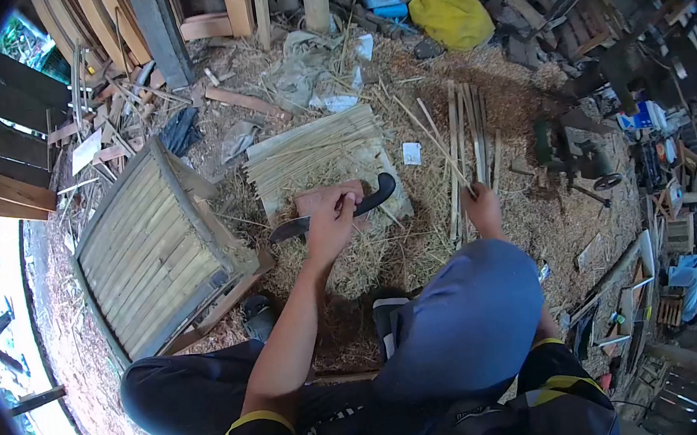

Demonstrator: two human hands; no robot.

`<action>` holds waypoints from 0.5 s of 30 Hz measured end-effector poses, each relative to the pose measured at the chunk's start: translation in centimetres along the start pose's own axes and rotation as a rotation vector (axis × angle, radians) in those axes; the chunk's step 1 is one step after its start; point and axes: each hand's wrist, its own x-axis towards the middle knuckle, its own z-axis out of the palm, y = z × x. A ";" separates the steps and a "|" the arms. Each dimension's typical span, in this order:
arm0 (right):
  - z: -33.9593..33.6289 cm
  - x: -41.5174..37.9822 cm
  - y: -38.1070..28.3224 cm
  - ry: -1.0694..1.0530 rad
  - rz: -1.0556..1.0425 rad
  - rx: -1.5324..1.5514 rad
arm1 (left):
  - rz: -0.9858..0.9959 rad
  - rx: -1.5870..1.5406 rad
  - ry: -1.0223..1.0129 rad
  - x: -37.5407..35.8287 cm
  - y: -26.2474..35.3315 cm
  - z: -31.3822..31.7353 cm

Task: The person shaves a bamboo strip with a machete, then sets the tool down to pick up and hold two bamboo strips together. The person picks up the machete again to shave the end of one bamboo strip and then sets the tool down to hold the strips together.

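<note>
My left hand [333, 219] is closed on a curved knife [376, 197] with a dark, hooked handle. Its blade points to the left, over a reddish wooden block [308, 200]. On the right, my right hand [481, 203] is closed around the near end of a thin bamboo strip [444, 150], which slants away up to the left. Beside that hand, several longer bamboo strips [458, 163] lie side by side on the ground. Beyond the block a pale mat [268, 179] carries thin split strips [316, 149].
A bamboo-slatted seat or bench [136, 252] stands at the left. Shavings [354, 268] cover the ground around my feet. A yellow sack [451, 20] lies at the back, a green metal machine [557, 144] stands at the right, and boards lean along the far wall.
</note>
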 end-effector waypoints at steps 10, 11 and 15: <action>-12.4 0.0 -10.1 -0.053 -0.090 0.472 | 0.128 0.130 -0.090 -0.9 9.2 -6.8; -14.3 -0.1 -12.3 -0.077 -0.135 0.458 | 0.170 0.155 -0.094 -0.9 10.6 -8.1; -18.8 2.3 -18.8 -0.188 -0.214 0.472 | 0.263 0.222 -0.081 -1.9 16.7 -13.2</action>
